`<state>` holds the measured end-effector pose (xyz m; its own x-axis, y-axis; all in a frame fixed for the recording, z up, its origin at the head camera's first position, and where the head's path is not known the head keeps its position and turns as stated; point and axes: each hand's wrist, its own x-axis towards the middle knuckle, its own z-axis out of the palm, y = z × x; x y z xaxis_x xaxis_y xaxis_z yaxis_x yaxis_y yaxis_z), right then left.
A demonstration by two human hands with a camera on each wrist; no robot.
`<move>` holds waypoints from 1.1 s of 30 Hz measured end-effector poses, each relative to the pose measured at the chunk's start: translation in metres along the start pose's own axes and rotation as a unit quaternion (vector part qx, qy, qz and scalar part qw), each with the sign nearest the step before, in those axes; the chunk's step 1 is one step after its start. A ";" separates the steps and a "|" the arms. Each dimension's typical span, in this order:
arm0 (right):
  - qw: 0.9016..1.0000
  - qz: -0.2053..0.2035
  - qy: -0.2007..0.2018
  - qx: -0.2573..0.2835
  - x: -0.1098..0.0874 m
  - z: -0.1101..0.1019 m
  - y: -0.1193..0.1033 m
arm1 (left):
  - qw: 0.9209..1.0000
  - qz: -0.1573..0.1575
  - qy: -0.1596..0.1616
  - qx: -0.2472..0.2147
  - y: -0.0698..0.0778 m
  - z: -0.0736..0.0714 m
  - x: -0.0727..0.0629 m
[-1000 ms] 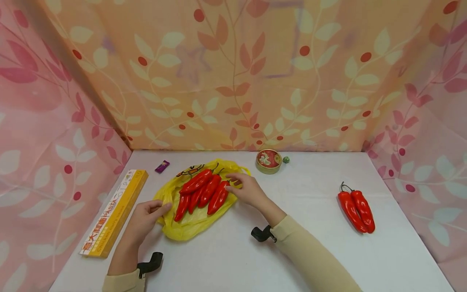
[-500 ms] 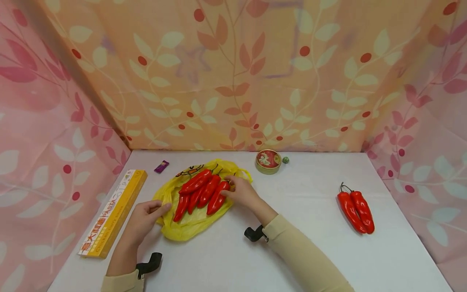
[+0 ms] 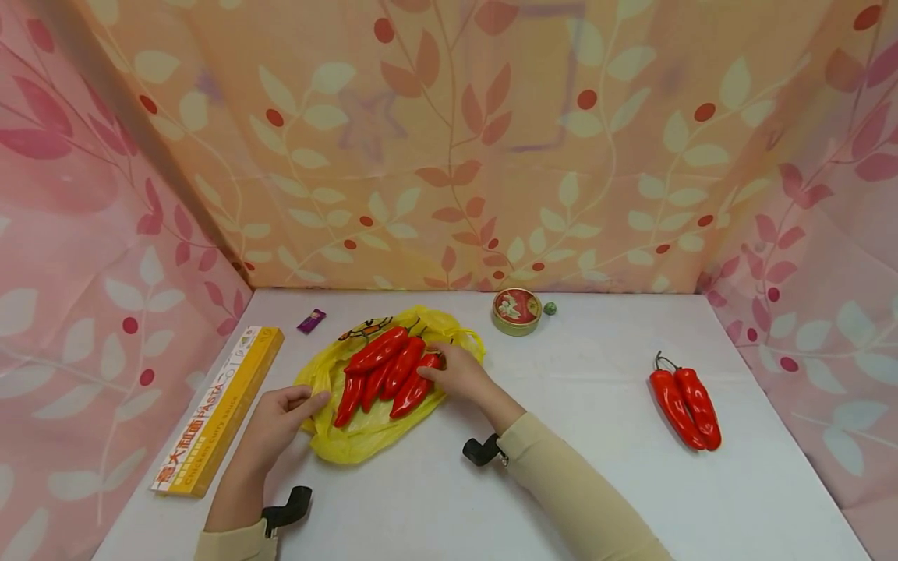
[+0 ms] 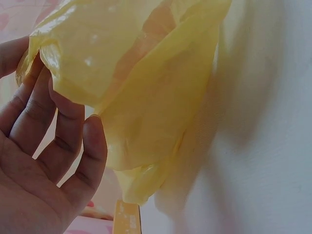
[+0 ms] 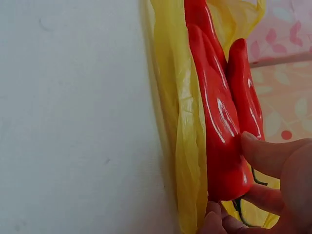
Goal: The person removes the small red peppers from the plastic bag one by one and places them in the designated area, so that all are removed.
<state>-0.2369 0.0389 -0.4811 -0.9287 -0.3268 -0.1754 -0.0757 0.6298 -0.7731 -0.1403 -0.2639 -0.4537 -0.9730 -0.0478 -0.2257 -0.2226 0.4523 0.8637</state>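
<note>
A yellow plastic bag (image 3: 358,446) lies spread on the white table with several glossy red peppers (image 3: 379,351) heaped on it. My left hand (image 3: 273,421) pinches the bag's left edge between thumb and fingers; in the left wrist view the thin plastic (image 4: 161,92) rises from the fingertips. My right hand (image 3: 466,378) grips the rightmost red pepper (image 3: 412,396) near its stem end. In the right wrist view the thumb presses on that pepper (image 5: 219,131), while the other fingers reach round its dark stem. A fold of the bag stands beside it.
Two more red peppers (image 3: 684,409) lie together at the right. A yellow and white pasta box (image 3: 220,413) stretches along the left side. Behind the bag are a small purple packet (image 3: 312,321), a round red and gold tin (image 3: 517,312) and a tiny green ball (image 3: 550,308).
My right hand has moved left and slightly nearer, closing on the rightmost pepper. That pepper has tilted, its stem end lower and its tip shifted left. My left hand stays on the bag's edge.
</note>
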 end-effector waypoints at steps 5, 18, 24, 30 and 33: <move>0.999 -0.015 -0.004 0.037 -0.003 -0.002 0.000 | 1.000 0.003 0.000 -0.009 0.000 0.000 0.000; 0.988 -0.081 0.002 0.129 -0.023 -0.013 -0.014 | 1.000 -0.002 0.001 -0.011 -0.002 0.000 0.001; 0.982 -0.095 0.002 0.164 -0.042 -0.028 -0.025 | 1.000 0.007 0.002 -0.009 -0.001 -0.001 -0.001; 0.977 -0.097 0.003 0.187 -0.051 -0.041 -0.023 | 1.000 0.010 0.001 -0.008 -0.001 -0.001 0.000; 0.980 -0.086 0.004 0.179 -0.055 -0.049 -0.018 | 1.000 0.005 0.001 -0.010 -0.002 -0.002 0.000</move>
<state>-0.2025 0.0797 -0.4281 -0.9163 -0.4000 -0.0189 -0.1012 0.2769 -0.9556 -0.1398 -0.2664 -0.4546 -0.9753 -0.0451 -0.2164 -0.2142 0.4354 0.8744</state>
